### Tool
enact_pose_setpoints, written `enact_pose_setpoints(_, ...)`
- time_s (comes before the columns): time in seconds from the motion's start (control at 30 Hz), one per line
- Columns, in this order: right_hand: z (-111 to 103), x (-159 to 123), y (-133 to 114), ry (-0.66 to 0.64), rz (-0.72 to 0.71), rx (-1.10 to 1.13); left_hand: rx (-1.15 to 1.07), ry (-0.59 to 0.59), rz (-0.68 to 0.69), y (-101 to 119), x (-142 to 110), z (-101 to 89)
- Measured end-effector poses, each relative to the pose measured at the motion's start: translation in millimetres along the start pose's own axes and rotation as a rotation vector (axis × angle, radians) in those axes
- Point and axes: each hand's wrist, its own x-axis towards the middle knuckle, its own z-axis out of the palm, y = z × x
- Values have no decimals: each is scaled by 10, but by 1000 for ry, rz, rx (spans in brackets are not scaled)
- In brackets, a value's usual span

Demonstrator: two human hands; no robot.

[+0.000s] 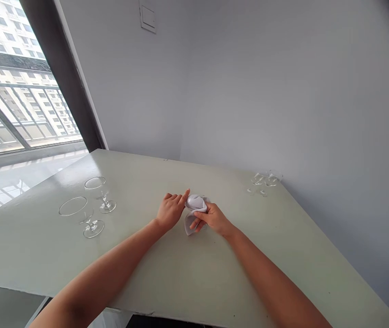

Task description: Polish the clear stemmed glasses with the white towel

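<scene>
Above the middle of the table, my left hand (171,210) is closed around a clear glass (191,202), its thumb at the rim; the stem and base are hidden. White cloth shows in and around the bowl. My right hand (214,218) grips this white cloth (189,224) against the glass's right side, with one fold hanging below the fingers. To the left stand two clear stemmed glasses, a nearer one (94,229) and a farther one (107,207), both upright.
Two smaller clear stemmed glasses, one (258,179) beside the other (273,178), stand at the table's far right near the wall (300,114). The pale table (167,282) has its front edge below my forearms. A window (20,100) is at left.
</scene>
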Motion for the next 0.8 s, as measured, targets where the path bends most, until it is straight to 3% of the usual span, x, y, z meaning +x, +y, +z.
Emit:
enact_pose_setpoints(0.23,-83,74,105,120,16,203,-9,73,20,21,7,-107)
enact_pose_setpoints(0.3,-144,58,54,93,21,224,-68,47,14,35,19,-145)
enact_pose_setpoints(0.4,-232,-22,-102,-5,12,41,-270,-35,-92,65,53,-199)
enact_pose_setpoints(0.5,-318,-159,-334,-130,24,-201,-705,-295,-227,98,101,-268)
enact_pose_setpoints(0.6,-398,-287,-543,-305,44,-316,-1149,-689,-165,145,135,-337)
enact_pose_setpoints(0.63,-420,-314,-587,-332,45,-334,-1201,-736,-148,171,139,-352)
enact_pose_setpoints(0.67,-438,-328,-614,-321,41,-345,-1181,-696,-168,202,138,-362)
enact_pose_setpoints(0.7,-450,-328,-623,-271,33,-345,-1092,-585,-208,237,134,-365)
enact_pose_setpoints(0.8,-433,-252,-553,-37,10,-204,-619,-146,-227,329,106,-348)
